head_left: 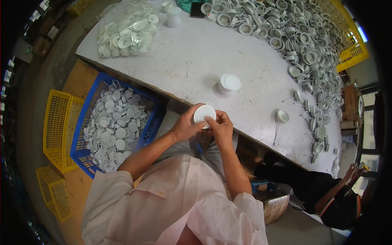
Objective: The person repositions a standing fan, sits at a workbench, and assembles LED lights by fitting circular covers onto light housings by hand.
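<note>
Between the two hands, just short of the near edge of the bench (pixel 204 53), sits a small round white disc (pixel 203 113), held up off the surface. The left hand (pixel 185 127) is closed on its left rim, thumb on top and fingers curled beneath. The right hand (pixel 220 127) pinches the lower right edge with thumb and forefinger.

The disc looks like thin moulded plastic: light, stiff, and smooth enough to slide out of a loose pinch. It probably would not break if dropped, but the flat face might flex under a hard press, so the rim seems the safest place to hold it, at opposite edges, as both hands do.

Beyond the hands on the bench stands a short stack of white discs (pixel 228 83). Farther off to the right spreads a heap of white ring parts with wire legs (pixel 302 45), and one such part (pixel 281 116) lies alone near the right hand. Left of the left hand, below bench level, a blue crate (pixel 153 122) holds many similar pieces, with yellow crates (pixel 57 126) past it. A clear bag of white parts (pixel 126 30) lies at the far left of the bench.
</note>
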### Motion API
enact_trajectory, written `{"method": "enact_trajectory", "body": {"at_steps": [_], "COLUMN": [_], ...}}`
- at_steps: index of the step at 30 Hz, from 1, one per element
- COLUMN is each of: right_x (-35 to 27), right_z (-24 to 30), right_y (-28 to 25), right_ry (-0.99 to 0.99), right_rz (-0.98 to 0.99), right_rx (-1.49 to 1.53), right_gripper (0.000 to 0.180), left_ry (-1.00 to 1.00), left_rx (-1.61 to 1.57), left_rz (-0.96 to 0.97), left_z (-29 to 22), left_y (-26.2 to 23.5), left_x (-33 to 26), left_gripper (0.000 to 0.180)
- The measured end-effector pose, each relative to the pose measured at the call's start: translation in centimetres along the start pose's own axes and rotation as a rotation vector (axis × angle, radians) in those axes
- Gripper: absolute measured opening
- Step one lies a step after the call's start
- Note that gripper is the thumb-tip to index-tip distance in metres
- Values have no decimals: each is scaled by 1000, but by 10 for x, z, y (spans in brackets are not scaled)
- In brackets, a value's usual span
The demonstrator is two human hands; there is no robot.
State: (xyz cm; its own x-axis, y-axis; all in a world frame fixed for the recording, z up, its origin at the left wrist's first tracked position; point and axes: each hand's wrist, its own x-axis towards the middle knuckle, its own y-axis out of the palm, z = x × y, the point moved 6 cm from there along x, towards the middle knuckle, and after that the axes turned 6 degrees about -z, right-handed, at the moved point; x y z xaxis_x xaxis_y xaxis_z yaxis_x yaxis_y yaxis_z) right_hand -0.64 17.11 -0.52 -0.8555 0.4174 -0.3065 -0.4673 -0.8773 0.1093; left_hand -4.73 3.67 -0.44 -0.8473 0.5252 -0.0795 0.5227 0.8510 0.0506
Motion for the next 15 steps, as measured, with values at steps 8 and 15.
{"method": "enact_trajectory", "body": {"at_steps": [8,15], "right_x": [-5,0], "right_z": [3,-14], "right_y": [5,-1], "right_ry": [102,159], "right_rz": [-4,45], "right_rx": [89,4], "right_gripper": [24,26], "left_ry": [-4,-12], "left_rx": [29,71], "left_rz": [-33,-42], "left_z": [-3,3], "left_y": [2,1], "left_x": [-2,-5], "left_gripper": [54,50]}}
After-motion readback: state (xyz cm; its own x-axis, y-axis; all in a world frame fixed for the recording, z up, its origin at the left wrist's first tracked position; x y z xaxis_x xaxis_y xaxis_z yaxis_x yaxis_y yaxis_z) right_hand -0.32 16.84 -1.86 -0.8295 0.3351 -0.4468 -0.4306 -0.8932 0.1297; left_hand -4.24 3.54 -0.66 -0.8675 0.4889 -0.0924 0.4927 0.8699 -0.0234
